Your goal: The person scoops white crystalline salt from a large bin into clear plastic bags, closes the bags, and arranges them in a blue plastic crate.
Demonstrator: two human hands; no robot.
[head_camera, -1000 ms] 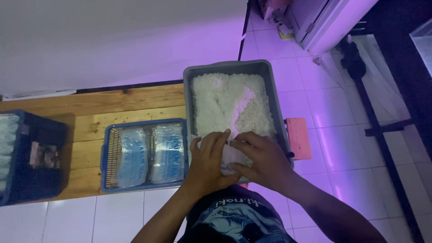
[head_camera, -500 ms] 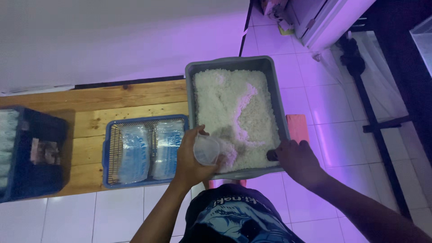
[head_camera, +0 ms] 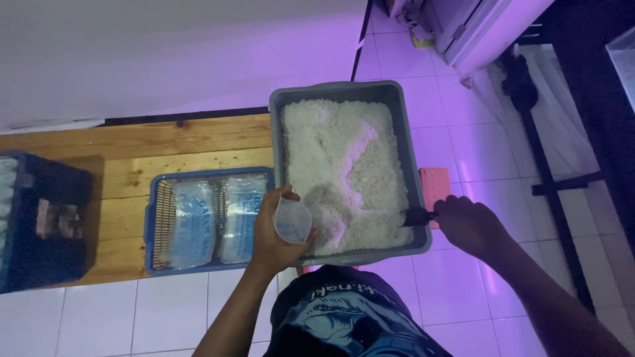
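Observation:
A grey rectangular tub [head_camera: 410,165] full of white grains [head_camera: 337,158] stands in front of me on the floor. My left hand [head_camera: 274,231] grips a small clear plastic bag [head_camera: 292,221] with its mouth held open at the tub's near left edge. My right hand [head_camera: 468,225] is at the tub's near right corner, closed on a small dark object [head_camera: 417,215] that reaches over the rim; what that object is cannot be made out.
A blue wire-sided basket [head_camera: 153,218] holding two filled clear packets [head_camera: 215,221] sits on a low wooden platform [head_camera: 132,142] to the left. A dark crate [head_camera: 40,221] stands at far left. A pink block [head_camera: 435,185] lies right of the tub. Black metal legs [head_camera: 549,178] stand at right.
Both hands were together on the bag at the tub's near edge. My right hand has since moved right to the tub's corner and taken the dark object; my left hand keeps the bag.

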